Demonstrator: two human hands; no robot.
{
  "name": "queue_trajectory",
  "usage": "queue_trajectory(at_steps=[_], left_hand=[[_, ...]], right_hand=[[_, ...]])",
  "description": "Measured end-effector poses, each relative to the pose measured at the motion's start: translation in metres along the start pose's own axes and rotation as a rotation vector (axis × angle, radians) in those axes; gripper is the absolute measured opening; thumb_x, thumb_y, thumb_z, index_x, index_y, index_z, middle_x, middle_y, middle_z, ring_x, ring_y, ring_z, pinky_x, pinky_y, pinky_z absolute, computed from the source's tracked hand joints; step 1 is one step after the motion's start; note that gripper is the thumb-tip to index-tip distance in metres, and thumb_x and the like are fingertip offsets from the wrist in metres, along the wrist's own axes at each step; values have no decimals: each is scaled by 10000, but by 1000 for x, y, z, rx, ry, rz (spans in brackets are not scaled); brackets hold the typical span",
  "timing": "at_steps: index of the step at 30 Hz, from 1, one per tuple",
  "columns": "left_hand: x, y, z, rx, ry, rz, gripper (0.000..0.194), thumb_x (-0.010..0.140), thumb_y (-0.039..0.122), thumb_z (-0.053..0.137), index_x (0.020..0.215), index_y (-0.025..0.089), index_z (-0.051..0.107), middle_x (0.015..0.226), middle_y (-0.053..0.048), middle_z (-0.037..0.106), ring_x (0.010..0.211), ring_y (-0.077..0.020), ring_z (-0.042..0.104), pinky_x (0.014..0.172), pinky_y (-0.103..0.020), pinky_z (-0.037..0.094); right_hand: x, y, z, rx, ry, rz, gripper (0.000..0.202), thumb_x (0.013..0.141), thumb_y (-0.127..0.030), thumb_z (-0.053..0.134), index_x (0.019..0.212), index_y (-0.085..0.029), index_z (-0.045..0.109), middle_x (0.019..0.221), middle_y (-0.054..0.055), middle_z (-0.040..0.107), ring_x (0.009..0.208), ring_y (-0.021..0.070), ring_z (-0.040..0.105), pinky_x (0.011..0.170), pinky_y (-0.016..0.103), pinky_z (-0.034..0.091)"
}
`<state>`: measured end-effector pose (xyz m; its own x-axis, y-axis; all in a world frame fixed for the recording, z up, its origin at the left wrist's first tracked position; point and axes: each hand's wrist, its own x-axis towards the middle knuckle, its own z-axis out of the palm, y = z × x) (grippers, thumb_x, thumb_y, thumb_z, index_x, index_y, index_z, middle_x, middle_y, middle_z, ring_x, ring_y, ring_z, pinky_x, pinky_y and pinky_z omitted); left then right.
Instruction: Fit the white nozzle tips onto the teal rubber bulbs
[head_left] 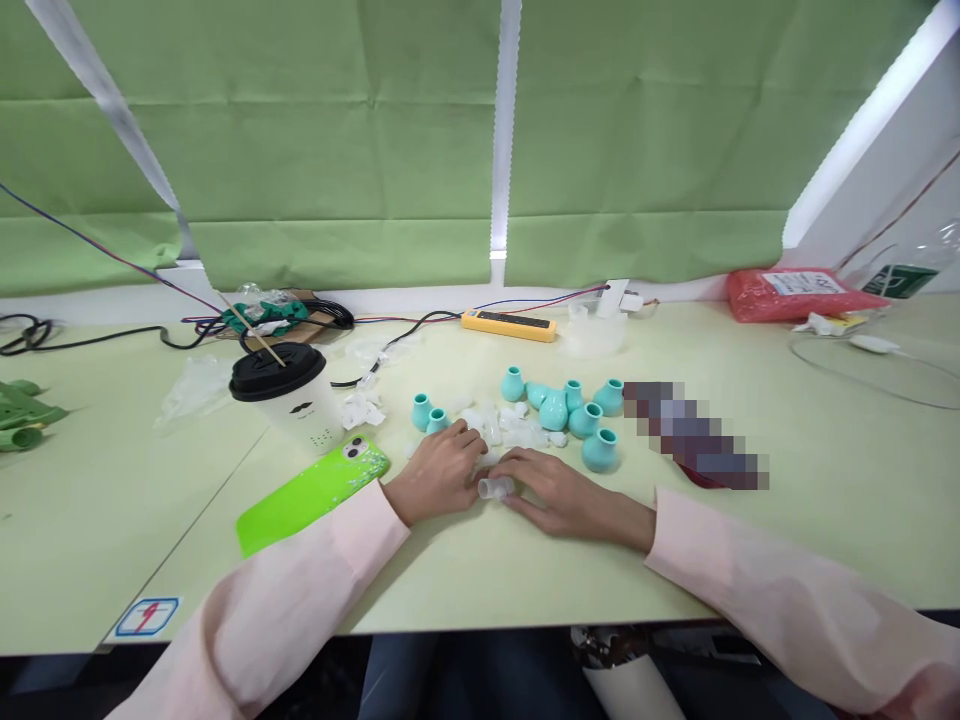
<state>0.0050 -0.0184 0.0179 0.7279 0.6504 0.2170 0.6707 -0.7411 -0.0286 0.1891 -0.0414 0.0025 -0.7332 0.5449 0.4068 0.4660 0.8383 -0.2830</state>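
My right hand (551, 490) has its thumb and fingers closed round a small translucent plastic piece (495, 488) near the middle of the table. Close beside it, my left hand (442, 472) has bent fingers near the same piece; whether it grips anything is hidden. Beyond both hands lies a loose group of translucent white pieces (517, 428). Several turquoise vase-shaped pieces (600, 450) stand or lie to the right of that group, and two more turquoise pieces (421, 411) are just past my left hand.
A green phone (311, 495) and a black-lidded cup (300, 410) are at the left. Behind the pieces lies a yellow power strip (508, 325) with cables. A blurred dark object (697, 440) lies right of the turquoise pieces. A red package (799, 295) sits at the back right.
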Motion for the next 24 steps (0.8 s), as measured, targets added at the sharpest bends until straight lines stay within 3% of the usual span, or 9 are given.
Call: queue_trajectory(at_steps=[6, 10, 12, 17, 21, 24], left_hand=[[-2, -2, -1, -42, 12, 3, 243, 645, 117, 442, 880, 128, 505, 775, -54, 559, 822, -204, 466, 618, -288, 404], [-2, -8, 0, -105, 24, 12, 327, 677, 80, 408, 989, 155, 469, 835, -54, 553, 848, -183, 483, 605, -265, 411], [-1, -11, 2, -131, 31, -8, 304, 707, 122, 428, 1005, 167, 468, 869, -58, 544, 841, -176, 492, 617, -265, 418], [1, -11, 8, -85, 23, -34, 205, 742, 177, 462, 932, 140, 528, 820, -73, 555, 796, -173, 495, 638, -271, 420], [2, -10, 9, -38, 21, 42, 143, 767, 151, 432, 790, 132, 572, 733, -65, 562, 832, -187, 449, 671, -275, 412], [2, -8, 9, 29, 68, 62, 171, 783, 155, 413, 744, 127, 577, 800, -92, 547, 875, -204, 410, 705, -307, 402]], right_hand=[[2, 11, 4, -226, 27, 34, 225, 812, -195, 376, 1008, -121, 458, 932, 102, 561, 890, 208, 495, 776, 393, 399], [0, 9, 3, -195, 167, -6, 243, 811, -189, 378, 1043, -129, 420, 980, 90, 550, 956, 193, 466, 839, 394, 364], [-1, 4, 3, -141, 167, -48, 253, 811, -198, 385, 1055, -137, 408, 1011, 80, 538, 992, 183, 442, 845, 365, 369], [2, 0, 7, -213, 16, -19, 234, 832, -209, 343, 1035, -125, 424, 1034, 84, 529, 1021, 210, 412, 844, 401, 344], [3, 4, 7, -341, 39, 63, 234, 844, -200, 310, 1036, -125, 422, 1011, 85, 545, 990, 226, 430, 843, 467, 281], [3, 4, 6, -349, 71, 94, 220, 842, -197, 309, 1018, -138, 427, 986, 88, 556, 943, 211, 459, 832, 466, 267]])
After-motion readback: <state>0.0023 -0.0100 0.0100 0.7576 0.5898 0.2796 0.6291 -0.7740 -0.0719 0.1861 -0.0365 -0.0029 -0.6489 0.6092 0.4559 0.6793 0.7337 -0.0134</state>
